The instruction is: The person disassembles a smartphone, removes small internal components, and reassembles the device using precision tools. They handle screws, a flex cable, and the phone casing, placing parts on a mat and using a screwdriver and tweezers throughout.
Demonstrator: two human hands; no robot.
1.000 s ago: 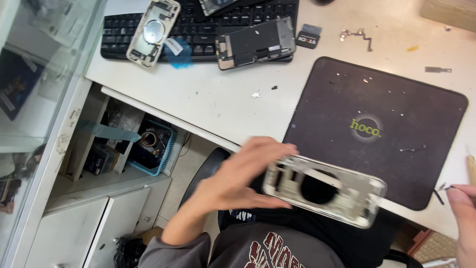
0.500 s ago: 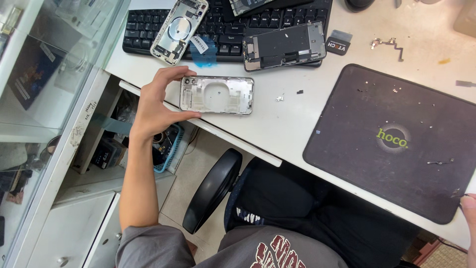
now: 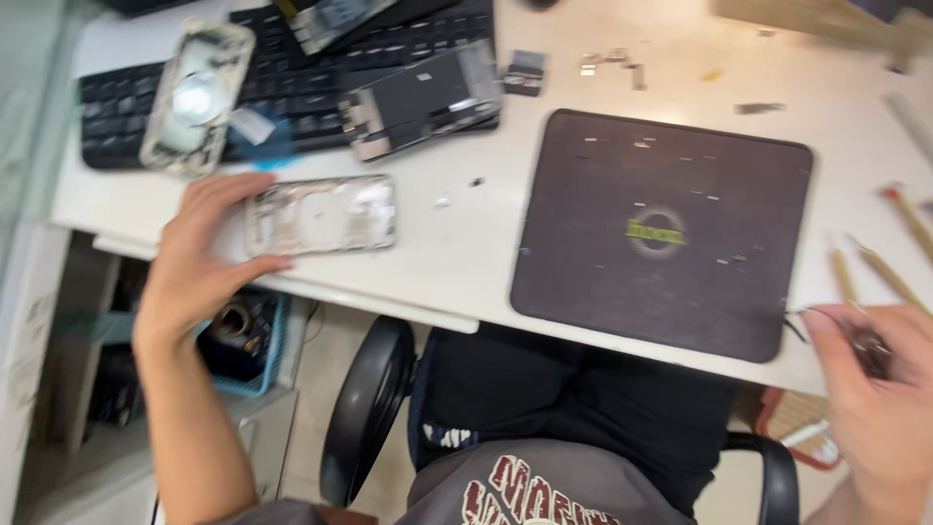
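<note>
A stripped phone housing, silvery with a round cutout in its middle, is seen lying flat on the white worktop near its front edge. It is gripped at its left end by the left hand: the fingers are curved over the far edge and the thumb is pressed against the near edge, so that the frame is held between them while it rests on the surface.

The right hand is seen at the lower right, just off the front edge of the worktop. Its fingers are drawn in narrowly around a thin dark metal tool, possibly tweezers, though the blur does not allow it to be told for certain.

A dark square work mat with a small yellow-green mark is laid between the two hands, its surface dotted with tiny screws or specks. Behind the housing, a black keyboard is set along the far side, and on it are rested another phone back shell with a round coil and an opened phone body. Small metal parts are scattered beyond the mat, and wooden-handled tools are laid at the right edge. A black chair is visible below the worktop.
</note>
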